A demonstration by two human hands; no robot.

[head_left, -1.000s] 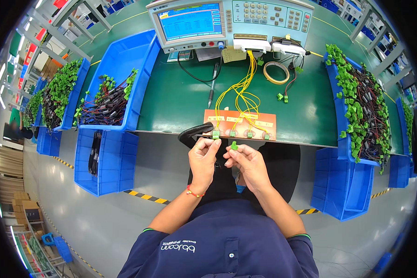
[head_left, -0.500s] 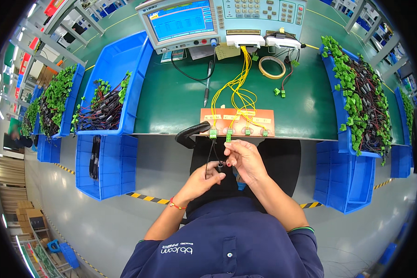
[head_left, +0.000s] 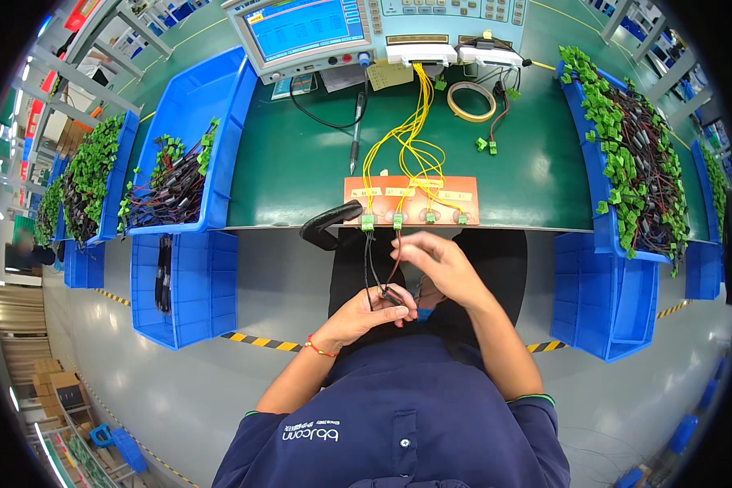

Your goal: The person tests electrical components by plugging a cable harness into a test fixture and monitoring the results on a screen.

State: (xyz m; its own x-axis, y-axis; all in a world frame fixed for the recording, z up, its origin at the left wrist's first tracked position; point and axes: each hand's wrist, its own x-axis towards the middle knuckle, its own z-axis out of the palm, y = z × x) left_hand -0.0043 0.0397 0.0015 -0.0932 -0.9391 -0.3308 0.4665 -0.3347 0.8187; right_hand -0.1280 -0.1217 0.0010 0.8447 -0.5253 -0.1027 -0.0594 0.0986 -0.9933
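Note:
My left hand (head_left: 379, 310) is closed around a dark cylindrical part of a cable harness (head_left: 393, 295), below the bench edge. Dark wires run up from there to a green terminal connector (head_left: 368, 223) at the first position of an orange test board (head_left: 471, 192). A red wire rises to a second green connector (head_left: 398, 220), seated at the neighbouring position. Just under that connector, beside the red wire, my right hand (head_left: 441, 266) has its thumb and forefinger slightly apart. Two more green connectors (head_left: 431, 217) sit along the board's front edge.
Yellow wires (head_left: 416, 122) link the board to a bench tester (head_left: 309, 37). A black clamp-like handle (head_left: 327, 227) juts from the bench edge. Blue bins (head_left: 240, 138) of green-ended harnesses flank both sides. A pen (head_left: 356, 134) and tape roll (head_left: 471, 101) lie on the green bench.
The second green connector, pinched in my right fingers before, now sits at the board, and those fingers have come off it. My left hand still holds the harness, slightly lower.

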